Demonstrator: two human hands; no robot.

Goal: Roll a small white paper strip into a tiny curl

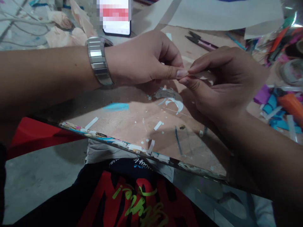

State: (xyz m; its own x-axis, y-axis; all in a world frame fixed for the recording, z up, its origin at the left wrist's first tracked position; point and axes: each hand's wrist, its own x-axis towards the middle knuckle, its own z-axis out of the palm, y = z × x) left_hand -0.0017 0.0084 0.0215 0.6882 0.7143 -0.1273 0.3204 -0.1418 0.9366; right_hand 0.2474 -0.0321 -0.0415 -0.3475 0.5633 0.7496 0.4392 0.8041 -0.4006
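My left hand (156, 60), with a metal watch on its wrist, reaches in over the wooden board (132, 119). Its thumb and index finger are pinched together at the tips. My right hand (224, 75) meets it there, also in a pinch, so the fingertips of both hands touch or nearly touch. Between them is a small whitish strip (205, 75), mostly covered by the fingers; its material is unclear. Just beyond the right hand lie dark thread snips (201, 41). Below the hands the board carries a whitish glue-like smear (174, 101) and a small white paper strip (157, 125).
A lit phone (117, 30) stands beyond my left wrist. White sheets (213, 15) cover the back. Coloured scraps (274, 107) and a clear round container (292, 72) crowd the right. Pale crumpled material (66, 36) lies at back left. The board's worn front edge (118, 144) faces my lap.
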